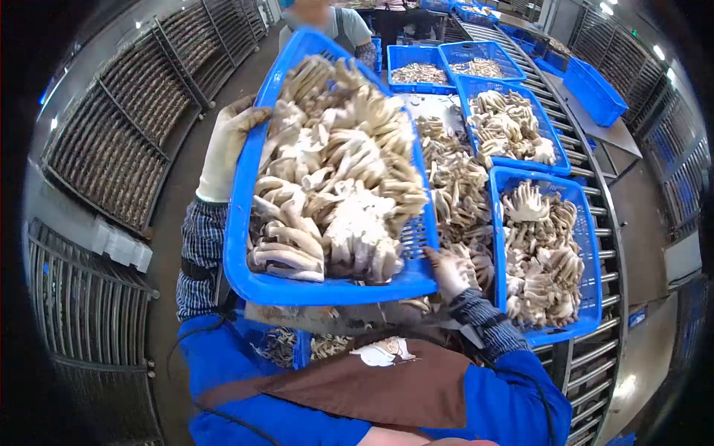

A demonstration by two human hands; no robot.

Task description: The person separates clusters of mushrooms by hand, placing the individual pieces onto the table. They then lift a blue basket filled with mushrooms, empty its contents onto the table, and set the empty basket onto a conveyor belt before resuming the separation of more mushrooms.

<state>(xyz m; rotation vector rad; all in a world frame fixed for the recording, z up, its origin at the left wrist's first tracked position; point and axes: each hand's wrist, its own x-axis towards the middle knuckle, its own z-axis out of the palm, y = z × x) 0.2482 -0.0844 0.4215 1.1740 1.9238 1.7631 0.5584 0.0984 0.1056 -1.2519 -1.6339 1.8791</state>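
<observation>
A blue crate [335, 291] full of pale mushroom clusters [335, 171] is held up in front of me, tilted. My left hand [232, 145], in a whitish glove with dirty fingertips, grips the crate's left side near its upper part. Gloved too, my right hand [448, 273] holds the crate at its lower right corner, the fingers partly hidden by the rim. Loose mushrooms [460, 186] lie on the metal work table [439, 108] just right of the held crate.
Two mushroom-filled crates [595, 282] [561, 160] stand right of the table, beside a roller conveyor [604, 256]. Farther back are two crates of smaller pieces [416, 53] [487, 49]. A person [346, 26] stands beyond the held crate. Racks [141, 104] line the left.
</observation>
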